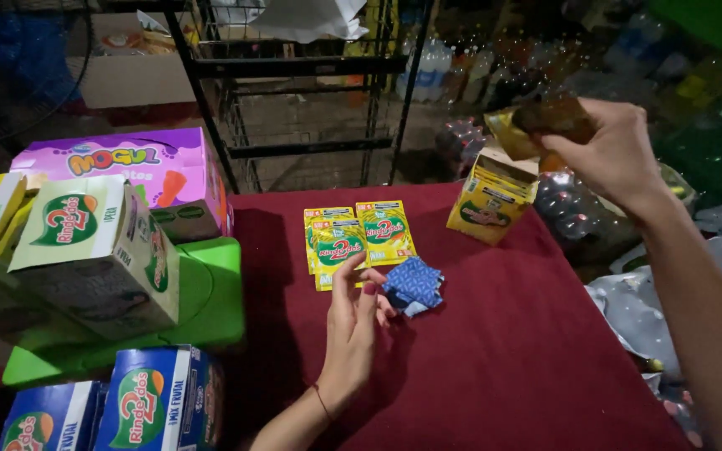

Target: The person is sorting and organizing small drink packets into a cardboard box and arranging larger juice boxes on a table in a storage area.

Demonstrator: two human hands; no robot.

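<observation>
Left hand [353, 321] low, fingers loosely curled; right hand [620, 154] raised, fingers pinched closed.

3 yellow sachets [359, 238], 1 blue cloth [414, 285], 2 hands [351, 330].

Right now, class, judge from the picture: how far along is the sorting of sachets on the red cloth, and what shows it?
Done: three yellow-green sachets lie side by side on the red cloth, a blue packet beside them. In hand: the right hand holds a few sachets raised above the open yellow box; the left hand rests by the laid-out ones. Left: whatever remains in that box, contents unseen.
</observation>
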